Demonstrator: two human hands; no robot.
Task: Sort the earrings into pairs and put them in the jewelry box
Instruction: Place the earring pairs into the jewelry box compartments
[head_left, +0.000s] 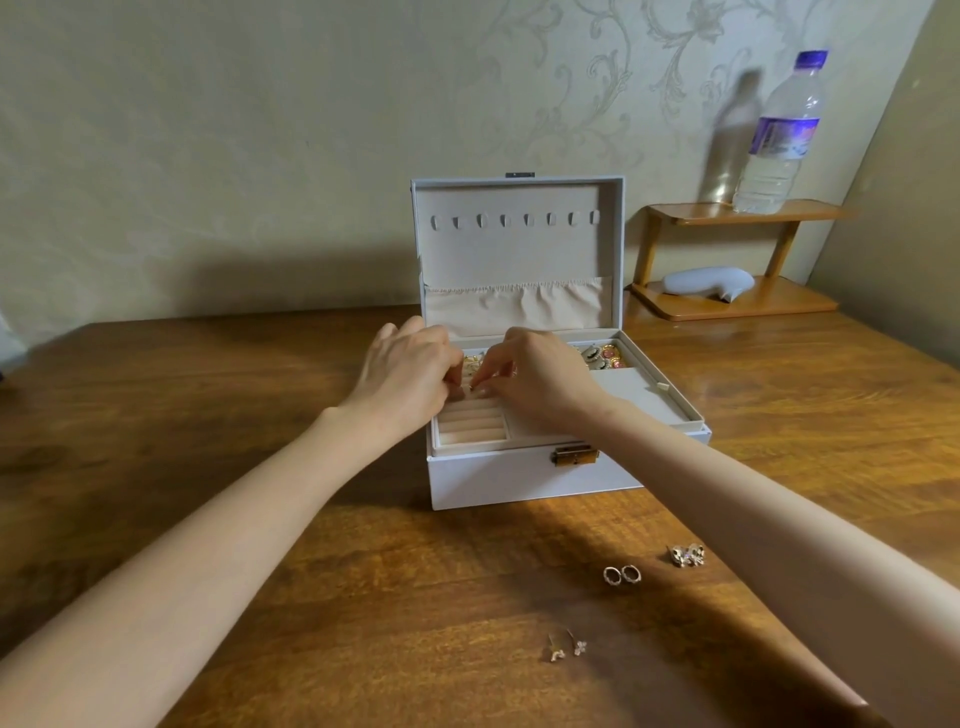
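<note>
A white jewelry box (519, 480) stands open on the wooden table, lid upright. Both hands hover over its padded ring rolls (470, 427) at the left of the tray. My left hand (405, 371) and my right hand (530, 376) meet fingertip to fingertip, pinching a small gold earring (472, 387) between them. Gold and pink earrings (605, 356) lie in the back right compartment. On the table near me lie a pair of small hoops (622, 574), a glittery gold pair (687, 554) and a pair of tiny studs (566, 649).
A wooden two-tier shelf (737, 306) stands at the back right, with a water bottle (782, 140) on top and a grey object (709, 283) on its lower tier. A patterned wall runs behind the table (208, 415).
</note>
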